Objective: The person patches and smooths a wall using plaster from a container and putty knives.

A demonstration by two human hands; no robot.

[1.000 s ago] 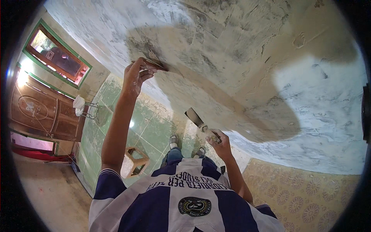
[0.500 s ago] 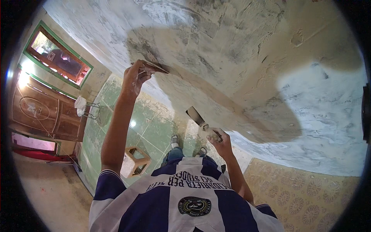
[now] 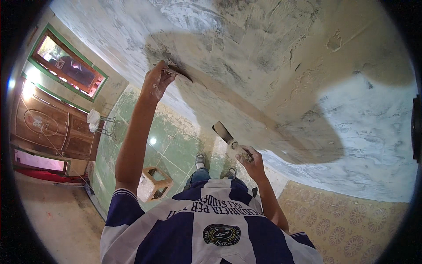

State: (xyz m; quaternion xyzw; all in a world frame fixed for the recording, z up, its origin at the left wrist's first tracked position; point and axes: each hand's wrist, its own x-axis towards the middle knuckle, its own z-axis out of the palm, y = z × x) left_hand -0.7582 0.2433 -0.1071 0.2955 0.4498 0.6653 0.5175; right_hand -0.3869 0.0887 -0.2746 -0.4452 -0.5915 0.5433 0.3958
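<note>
My left hand (image 3: 157,82) is raised to the wall and closed on a thin, dark flat scraper (image 3: 182,74). The scraper's edge lies at the plaster, and whitish smears mark the fingers. Lower down, my right hand (image 3: 252,164) grips the handle of a putty knife (image 3: 223,131). Its wide metal blade points up and left, apart from the wall, with some filler near the handle end. The plastered wall (image 3: 263,66) is patchy white and grey, with rough trowel marks and my shadow across it.
A small wooden stool (image 3: 154,184) stands on the green tiled floor (image 3: 176,145), left of my feet. Farther left are a metal-legged stool with something white on it (image 3: 93,119), a carved wooden door (image 3: 48,127) and a green-framed window (image 3: 66,64). Patterned tiles (image 3: 338,220) lie at the lower right.
My left hand has shifted slightly up and right along the wall, and the scraper has turned more edge-on. The right hand and putty knife have hardly moved.
</note>
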